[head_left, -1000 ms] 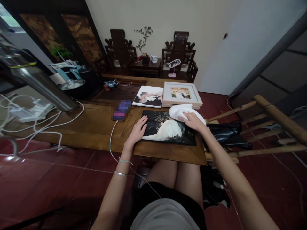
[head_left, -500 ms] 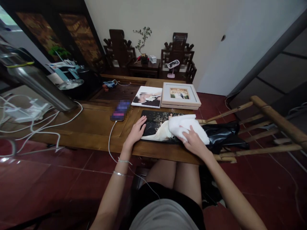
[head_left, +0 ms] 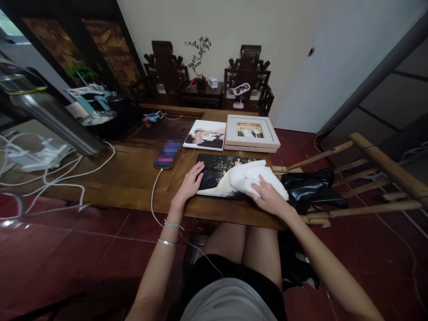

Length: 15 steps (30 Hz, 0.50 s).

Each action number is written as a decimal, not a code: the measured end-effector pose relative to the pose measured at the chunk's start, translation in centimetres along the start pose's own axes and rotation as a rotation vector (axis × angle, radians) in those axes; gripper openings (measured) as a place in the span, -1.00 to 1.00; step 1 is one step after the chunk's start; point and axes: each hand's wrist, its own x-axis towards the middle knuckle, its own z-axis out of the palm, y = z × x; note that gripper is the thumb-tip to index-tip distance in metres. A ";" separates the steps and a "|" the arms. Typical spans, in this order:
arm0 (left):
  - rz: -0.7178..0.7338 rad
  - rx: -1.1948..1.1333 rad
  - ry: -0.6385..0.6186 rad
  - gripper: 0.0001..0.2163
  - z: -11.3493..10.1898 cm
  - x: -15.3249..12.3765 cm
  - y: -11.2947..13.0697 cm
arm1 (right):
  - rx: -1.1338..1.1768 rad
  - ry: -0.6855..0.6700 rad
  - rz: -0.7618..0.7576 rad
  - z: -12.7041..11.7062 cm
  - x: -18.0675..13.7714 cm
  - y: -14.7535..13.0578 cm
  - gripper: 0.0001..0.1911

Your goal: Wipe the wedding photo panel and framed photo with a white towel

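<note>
A dark photo panel (head_left: 214, 174) lies flat on the wooden table (head_left: 127, 174) in front of me. My left hand (head_left: 190, 182) rests open on the panel's left edge, fingers stretched flat. My right hand (head_left: 267, 196) presses a white cloth (head_left: 256, 176) onto the panel's right half, fingers closed over the cloth. The cloth covers part of the picture.
Behind the panel lie a second photo print (head_left: 205, 134) and a framed picture (head_left: 251, 132). A phone (head_left: 167, 154) on a white cable sits to the left. A black bag (head_left: 314, 187) lies at the right on a bamboo chair (head_left: 374, 178). Cables and a metal flask (head_left: 53, 118) are at far left.
My right hand has dragged the white cloth from the panel's upper right corner down toward its near right part, then slightly left. My left hand has stayed on the left edge.
</note>
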 end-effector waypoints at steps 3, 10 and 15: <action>-0.001 0.002 -0.007 -0.61 0.0 0.0 -0.1 | -0.062 0.005 0.090 -0.7 4.1 2.3 -0.74; 0.003 -0.003 -0.006 -0.60 0.1 0.0 -0.2 | -0.091 0.042 0.134 -0.4 10.0 3.4 -0.71; 0.003 0.002 0.000 -0.61 0.1 0.0 -0.1 | -0.072 0.007 0.058 0.7 7.2 -0.1 -0.76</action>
